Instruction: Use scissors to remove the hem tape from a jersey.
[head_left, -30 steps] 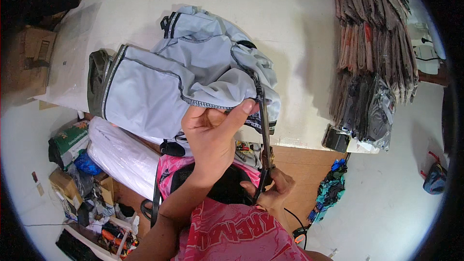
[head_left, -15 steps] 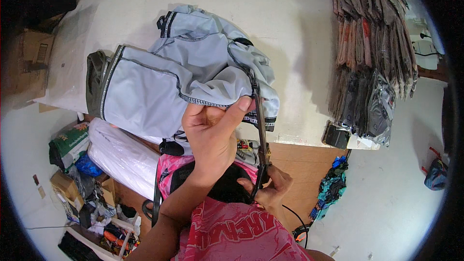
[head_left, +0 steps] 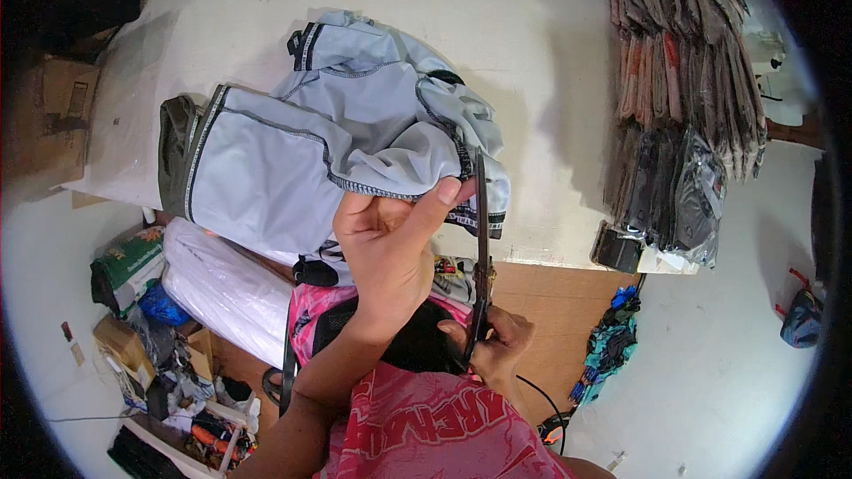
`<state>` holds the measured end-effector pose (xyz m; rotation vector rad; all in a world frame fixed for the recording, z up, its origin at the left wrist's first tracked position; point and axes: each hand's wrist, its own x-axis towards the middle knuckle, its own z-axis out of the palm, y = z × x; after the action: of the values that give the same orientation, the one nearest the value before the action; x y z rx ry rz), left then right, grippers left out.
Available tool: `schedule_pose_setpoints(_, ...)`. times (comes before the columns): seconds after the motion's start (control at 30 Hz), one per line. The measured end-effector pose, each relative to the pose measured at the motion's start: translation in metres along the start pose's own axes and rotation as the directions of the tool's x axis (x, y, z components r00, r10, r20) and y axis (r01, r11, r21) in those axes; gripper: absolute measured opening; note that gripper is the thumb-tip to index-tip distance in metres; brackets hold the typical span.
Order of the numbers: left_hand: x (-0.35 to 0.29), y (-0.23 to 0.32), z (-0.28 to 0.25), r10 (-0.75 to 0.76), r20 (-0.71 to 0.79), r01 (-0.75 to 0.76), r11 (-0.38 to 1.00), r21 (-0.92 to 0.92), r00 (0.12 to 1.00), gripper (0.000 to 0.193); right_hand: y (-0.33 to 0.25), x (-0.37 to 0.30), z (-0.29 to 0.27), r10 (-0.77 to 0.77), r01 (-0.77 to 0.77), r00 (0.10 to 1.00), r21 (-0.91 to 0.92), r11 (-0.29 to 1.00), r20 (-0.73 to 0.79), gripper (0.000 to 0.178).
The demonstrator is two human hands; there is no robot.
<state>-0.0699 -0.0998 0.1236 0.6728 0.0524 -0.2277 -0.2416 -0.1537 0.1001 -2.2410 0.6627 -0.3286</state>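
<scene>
A light grey garment (head_left: 266, 155) with dark overlocked seams and black printed bands lies bunched on the white table. My left hand (head_left: 390, 239) pinches its seam edge between thumb and fingers near the table's front edge. In my right hand (head_left: 499, 341) is a long pair of dark scissors (head_left: 482, 239), gripped by the handles and pointing away from me. The blades look closed together and stand just right of my left fingertips, beside the garment's seam. Part of the scissor handles is hidden by my right fingers.
Stacks of bagged dark garments (head_left: 674, 98) cover the table's (head_left: 541, 62) right side, with a small black box (head_left: 617, 247) at its edge. Below left lie a white plastic-wrapped roll (head_left: 226, 288), a green bag (head_left: 129, 270) and a bin of scraps (head_left: 209, 435).
The scissors have shifted slightly right, away from the seam, and their tip now shows above the cloth. My left hand keeps its hold on the garment, almost still.
</scene>
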Motion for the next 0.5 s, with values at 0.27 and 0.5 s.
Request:
schedule_pose_setpoints(0.27,0.002,0.005,-0.004,-0.036,0.023,0.036,0.999,0.003,0.999,0.029,0.013,0.001,0.000,0.125,-0.105,0.992,0.464,0.880,-0.013,0.046)
schedule_pose_setpoints(0.5,0.000,0.009,-0.010,-0.226,0.024,0.211,0.939,0.270,0.974,0.013,-0.023,0.049,0.001,0.264,-0.145,0.960,0.640,0.754,-0.094,0.032)
